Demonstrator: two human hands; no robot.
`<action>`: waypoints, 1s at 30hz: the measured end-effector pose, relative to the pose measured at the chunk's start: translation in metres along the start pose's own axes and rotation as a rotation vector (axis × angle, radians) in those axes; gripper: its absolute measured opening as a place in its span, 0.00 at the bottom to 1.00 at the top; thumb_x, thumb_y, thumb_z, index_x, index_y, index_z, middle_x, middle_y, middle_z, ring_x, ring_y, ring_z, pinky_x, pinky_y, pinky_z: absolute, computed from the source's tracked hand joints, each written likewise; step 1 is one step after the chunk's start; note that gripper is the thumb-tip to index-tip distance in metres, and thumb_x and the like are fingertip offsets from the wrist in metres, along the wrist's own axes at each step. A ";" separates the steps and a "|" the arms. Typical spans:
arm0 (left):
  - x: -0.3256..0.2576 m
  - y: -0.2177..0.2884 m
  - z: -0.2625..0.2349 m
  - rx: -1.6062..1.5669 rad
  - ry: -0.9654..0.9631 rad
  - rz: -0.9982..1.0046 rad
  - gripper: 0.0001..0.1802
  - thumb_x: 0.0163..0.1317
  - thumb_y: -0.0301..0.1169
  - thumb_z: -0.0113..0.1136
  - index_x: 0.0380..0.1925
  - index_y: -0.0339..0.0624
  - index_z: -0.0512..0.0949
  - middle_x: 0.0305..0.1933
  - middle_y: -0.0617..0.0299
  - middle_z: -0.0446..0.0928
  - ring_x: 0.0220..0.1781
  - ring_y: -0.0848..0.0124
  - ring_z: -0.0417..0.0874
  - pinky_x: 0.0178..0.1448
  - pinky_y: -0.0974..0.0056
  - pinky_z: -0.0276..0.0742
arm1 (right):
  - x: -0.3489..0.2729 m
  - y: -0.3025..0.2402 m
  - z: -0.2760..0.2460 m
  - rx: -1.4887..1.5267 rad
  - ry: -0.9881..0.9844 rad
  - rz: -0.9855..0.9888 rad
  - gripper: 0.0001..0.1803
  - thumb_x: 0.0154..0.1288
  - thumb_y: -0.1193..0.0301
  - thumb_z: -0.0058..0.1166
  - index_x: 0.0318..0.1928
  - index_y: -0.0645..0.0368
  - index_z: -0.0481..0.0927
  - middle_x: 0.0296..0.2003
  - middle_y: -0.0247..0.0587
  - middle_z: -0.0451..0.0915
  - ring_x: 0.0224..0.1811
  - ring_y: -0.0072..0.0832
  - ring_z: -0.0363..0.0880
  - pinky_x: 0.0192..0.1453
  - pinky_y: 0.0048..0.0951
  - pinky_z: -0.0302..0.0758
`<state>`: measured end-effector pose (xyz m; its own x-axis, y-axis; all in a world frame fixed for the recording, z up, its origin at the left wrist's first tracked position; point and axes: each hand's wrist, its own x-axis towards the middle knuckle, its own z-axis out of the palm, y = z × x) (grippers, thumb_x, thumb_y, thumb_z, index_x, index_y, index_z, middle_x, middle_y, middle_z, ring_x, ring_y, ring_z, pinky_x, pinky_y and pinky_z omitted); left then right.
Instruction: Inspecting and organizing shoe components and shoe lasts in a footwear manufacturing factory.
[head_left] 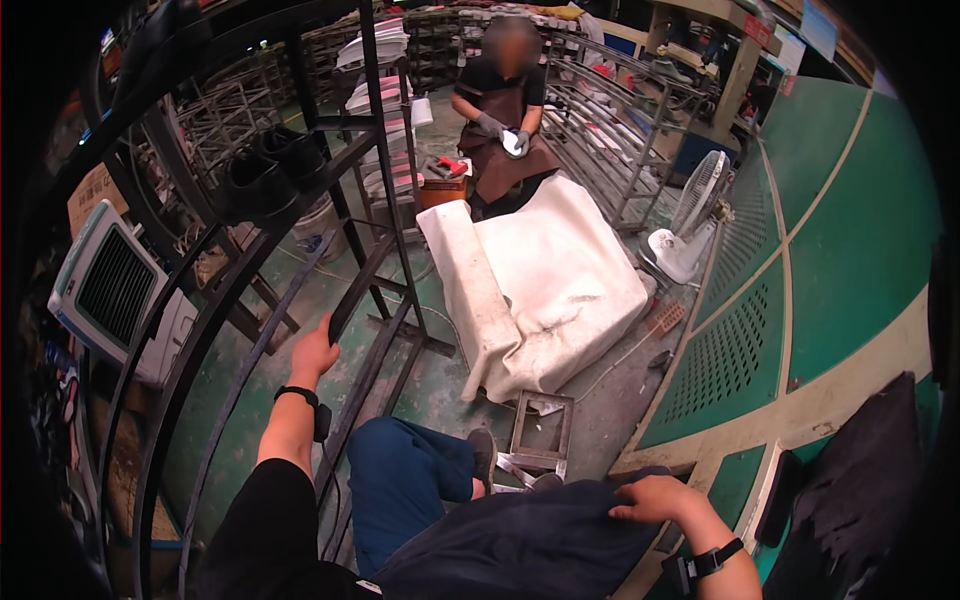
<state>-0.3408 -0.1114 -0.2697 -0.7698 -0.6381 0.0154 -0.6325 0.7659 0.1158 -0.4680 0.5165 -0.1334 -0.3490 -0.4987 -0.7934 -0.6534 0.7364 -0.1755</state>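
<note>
My left hand (pixel 315 352) is at a dark bar of the black metal rack (pixel 365 285), with thumb and forefinger on either side of the bar's near end. The other fingers are partly hidden. My right hand (pixel 650 499) lies on the dark apron (pixel 520 535) over my lap, fingers loosely spread and holding nothing. Each wrist wears a black band. On a bar of the rack above my left hand stand black shoes (pixel 265 172).
Ahead, a pale cloth cover (pixel 555 275) drapes a boxy shape. Behind it a seated person (pixel 505 120) in gloves holds a white item. A white fan (pixel 690 215) and green panels (pixel 800 240) stand right, an air cooler (pixel 120 290) left, a metal frame (pixel 542 430) near my feet.
</note>
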 end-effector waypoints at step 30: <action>0.000 0.004 -0.001 0.019 -0.007 0.004 0.44 0.54 0.37 0.60 0.72 0.50 0.57 0.41 0.44 0.82 0.43 0.47 0.84 0.46 0.45 0.79 | 0.003 0.004 0.004 0.000 0.004 -0.002 0.34 0.66 0.40 0.49 0.62 0.51 0.78 0.51 0.50 0.83 0.56 0.47 0.80 0.60 0.43 0.75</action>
<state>-0.3432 -0.1081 -0.2685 -0.7730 -0.6344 0.0090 -0.6307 0.7699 0.0969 -0.4685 0.5200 -0.1386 -0.3507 -0.5016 -0.7909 -0.6541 0.7355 -0.1765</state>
